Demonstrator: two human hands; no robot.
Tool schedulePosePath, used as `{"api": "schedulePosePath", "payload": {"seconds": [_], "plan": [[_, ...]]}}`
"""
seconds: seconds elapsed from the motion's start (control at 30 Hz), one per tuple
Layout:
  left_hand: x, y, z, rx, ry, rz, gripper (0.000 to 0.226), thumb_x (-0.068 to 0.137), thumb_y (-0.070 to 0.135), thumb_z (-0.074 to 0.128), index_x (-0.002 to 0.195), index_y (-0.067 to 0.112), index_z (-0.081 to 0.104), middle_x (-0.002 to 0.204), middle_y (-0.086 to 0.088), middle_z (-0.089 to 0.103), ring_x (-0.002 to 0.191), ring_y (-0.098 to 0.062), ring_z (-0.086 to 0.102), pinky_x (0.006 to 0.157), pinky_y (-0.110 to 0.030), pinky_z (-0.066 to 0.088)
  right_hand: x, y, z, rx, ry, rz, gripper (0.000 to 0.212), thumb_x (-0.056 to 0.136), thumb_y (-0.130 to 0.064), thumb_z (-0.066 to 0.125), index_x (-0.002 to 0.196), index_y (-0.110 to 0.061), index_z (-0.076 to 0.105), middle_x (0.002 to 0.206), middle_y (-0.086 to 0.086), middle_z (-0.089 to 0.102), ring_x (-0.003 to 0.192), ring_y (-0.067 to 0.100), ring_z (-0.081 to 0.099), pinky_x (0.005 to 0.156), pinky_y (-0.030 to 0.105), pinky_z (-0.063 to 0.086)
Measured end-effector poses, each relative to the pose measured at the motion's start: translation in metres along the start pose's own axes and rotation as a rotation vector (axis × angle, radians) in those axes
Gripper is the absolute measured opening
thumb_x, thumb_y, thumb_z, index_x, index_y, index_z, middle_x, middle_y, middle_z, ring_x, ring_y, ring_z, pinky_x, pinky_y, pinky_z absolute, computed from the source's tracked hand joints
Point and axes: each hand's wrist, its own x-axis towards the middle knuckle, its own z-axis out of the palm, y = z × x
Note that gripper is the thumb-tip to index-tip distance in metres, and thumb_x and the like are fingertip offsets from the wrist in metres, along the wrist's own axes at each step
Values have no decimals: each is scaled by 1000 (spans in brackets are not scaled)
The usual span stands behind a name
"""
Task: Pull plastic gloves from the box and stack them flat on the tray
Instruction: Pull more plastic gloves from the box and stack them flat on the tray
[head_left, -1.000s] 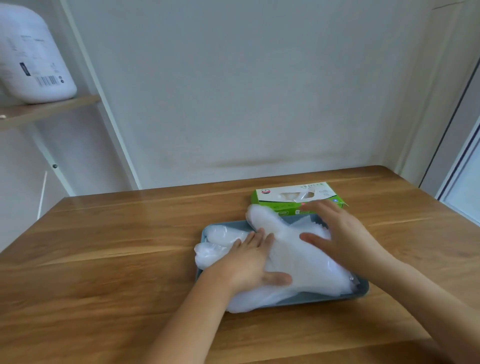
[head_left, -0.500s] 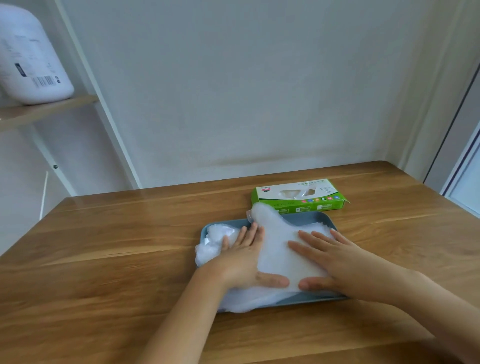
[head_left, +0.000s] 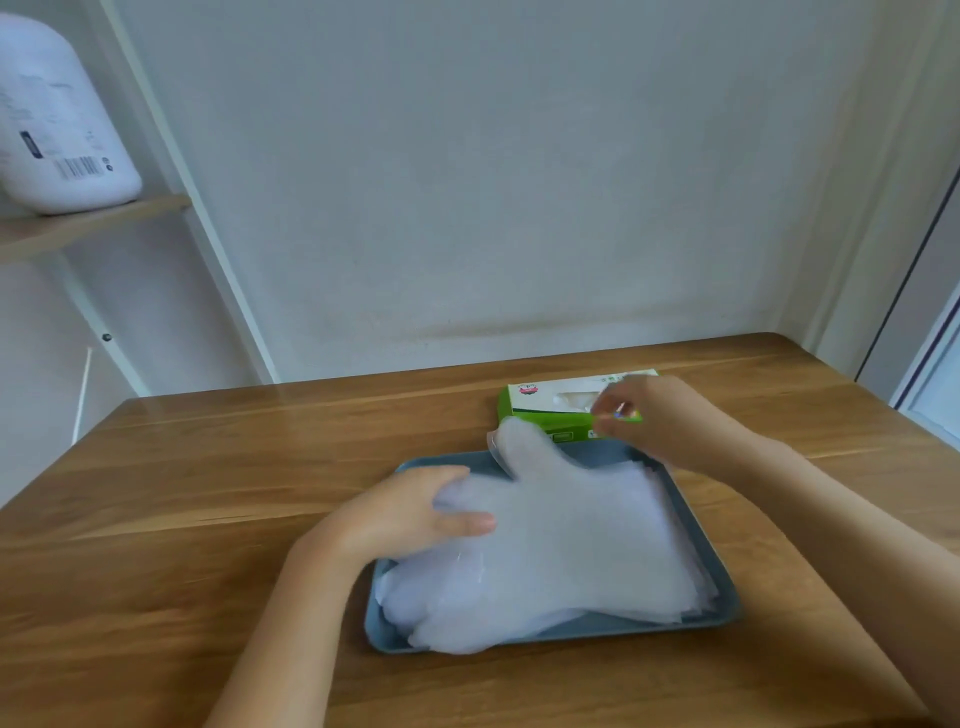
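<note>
While left hand (head_left: 410, 514) steadies glove stack (head_left: 571, 540) on tray (head_left: 623, 627), grip spread, right hand (head_left: 660, 421) at box (head_left: 550, 397) slot, grip blurred, cannot tell. Next: pull glove, lay flat.

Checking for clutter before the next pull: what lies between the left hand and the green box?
In the head view, only the thumb of the top glove, reaching over the tray's far rim toward the box. The left hand touches that glove.
</note>
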Motion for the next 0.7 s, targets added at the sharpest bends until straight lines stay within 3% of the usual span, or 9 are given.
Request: {"api": "schedulePosePath", "payload": {"seconds": [0.13,0.3,0.43,0.57,0.7], "plan": [[7,2,-12,-112,141,24,65,87,49,62,144,23,43,145,8,46,130,-4,44,102,-18,33,40,16,10,16,86,9,17,94,-26,58,103,-21,72,105,1,59,100,19,54,75,26,35],[29,13,-30,-159,233,72,55,92,42,59,143,25,44,144,10,46,133,-7,42,106,-23,32,61,19,35,34,-31,63,34,91,-47,56,116,-28,69,134,3,44,126,22,31,101,28,24],[56,25,-39,-143,210,123,43,98,33,51,141,30,46,143,10,48,132,-9,43,108,-27,34,68,23,45,15,-13,74,32,93,-46,53,116,-29,68,137,2,42,126,23,32,104,30,25],[88,34,-40,-90,150,145,40,101,29,47,141,32,46,147,7,46,135,-10,41,112,-32,32,73,25,46,24,30,77,28,90,-45,59,102,-26,75,127,1,46,118,23,36,99,33,34],[116,45,-34,2,100,133,46,99,30,51,144,28,42,151,4,41,138,-14,37,110,-26,28,80,25,48,38,45,76,20,88,-35,65,91,-19,76,119,1,47,114,24,38,96,32,37]]}}
